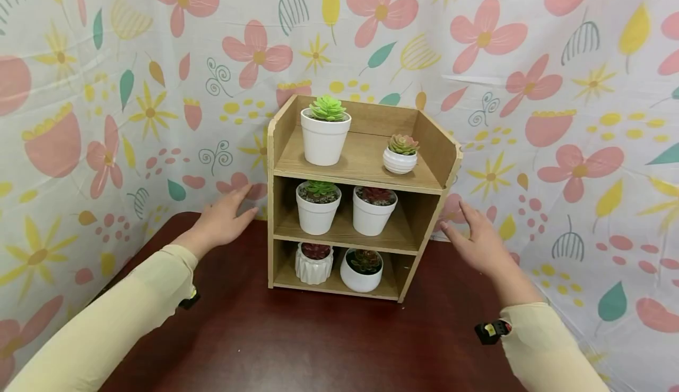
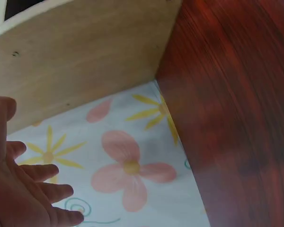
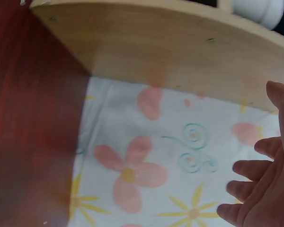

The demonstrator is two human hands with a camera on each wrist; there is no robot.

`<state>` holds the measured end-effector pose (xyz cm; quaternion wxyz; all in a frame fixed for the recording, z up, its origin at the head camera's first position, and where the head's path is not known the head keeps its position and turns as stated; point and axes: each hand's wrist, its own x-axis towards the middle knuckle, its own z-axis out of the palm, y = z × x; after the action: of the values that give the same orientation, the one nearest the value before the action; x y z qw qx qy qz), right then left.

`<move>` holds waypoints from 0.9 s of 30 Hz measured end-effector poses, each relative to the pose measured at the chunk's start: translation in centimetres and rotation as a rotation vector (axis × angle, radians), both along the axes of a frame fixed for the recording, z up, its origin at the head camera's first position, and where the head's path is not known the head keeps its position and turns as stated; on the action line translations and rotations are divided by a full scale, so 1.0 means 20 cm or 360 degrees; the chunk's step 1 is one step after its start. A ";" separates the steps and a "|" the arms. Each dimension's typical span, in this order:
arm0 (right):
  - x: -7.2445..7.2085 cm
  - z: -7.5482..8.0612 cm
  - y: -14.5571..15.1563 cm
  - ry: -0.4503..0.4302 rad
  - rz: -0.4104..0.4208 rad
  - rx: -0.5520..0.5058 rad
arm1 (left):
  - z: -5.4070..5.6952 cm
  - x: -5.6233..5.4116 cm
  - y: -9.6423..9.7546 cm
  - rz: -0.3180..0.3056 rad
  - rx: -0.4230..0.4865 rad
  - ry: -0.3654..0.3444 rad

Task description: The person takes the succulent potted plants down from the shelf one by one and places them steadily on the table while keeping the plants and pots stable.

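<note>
A wooden three-tier shelf (image 1: 339,174) stands on the dark red table, with potted succulents on every tier. My left hand (image 1: 221,218) is off its left side, fingers extended toward it and holding nothing. On the other side, my right hand (image 1: 480,239) reaches toward the shelf's right panel with fingers spread and nothing in them. Up top sit a tall white pot (image 1: 325,141) with a green succulent and a small ribbed pot (image 1: 399,161). Two white pots, one with a dark red plant (image 1: 373,215), share the middle tier. Below are a fluted pot (image 1: 314,268) and a round bowl-shaped pot (image 1: 362,277).
A white cloth with pink and yellow flowers (image 1: 379,12) hangs behind and on both sides, close to the back of the shelf. The glossy table (image 1: 265,345) extends in front of it. Each wrist carries a small black camera (image 1: 490,332).
</note>
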<state>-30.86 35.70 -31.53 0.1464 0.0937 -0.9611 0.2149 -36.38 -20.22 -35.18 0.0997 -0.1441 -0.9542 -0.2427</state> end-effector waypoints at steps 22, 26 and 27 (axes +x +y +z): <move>0.29 0.47 -0.33 0.0478 -0.0005 -0.0656 | -0.11 0.18 0.18 -0.0280 0.1048 -0.0101; 0.31 0.55 -0.44 0.0484 -0.0033 -0.0620 | -0.10 0.22 0.20 -0.0286 0.1194 -0.0164; 0.32 0.57 -0.46 0.0498 -0.0033 -0.0627 | -0.10 0.23 0.21 -0.0283 0.1234 -0.0186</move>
<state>-24.54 26.43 -20.12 0.3111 0.0857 -0.8672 0.3793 -31.79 -16.07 -37.18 0.0709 -0.1637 -0.7797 -0.6002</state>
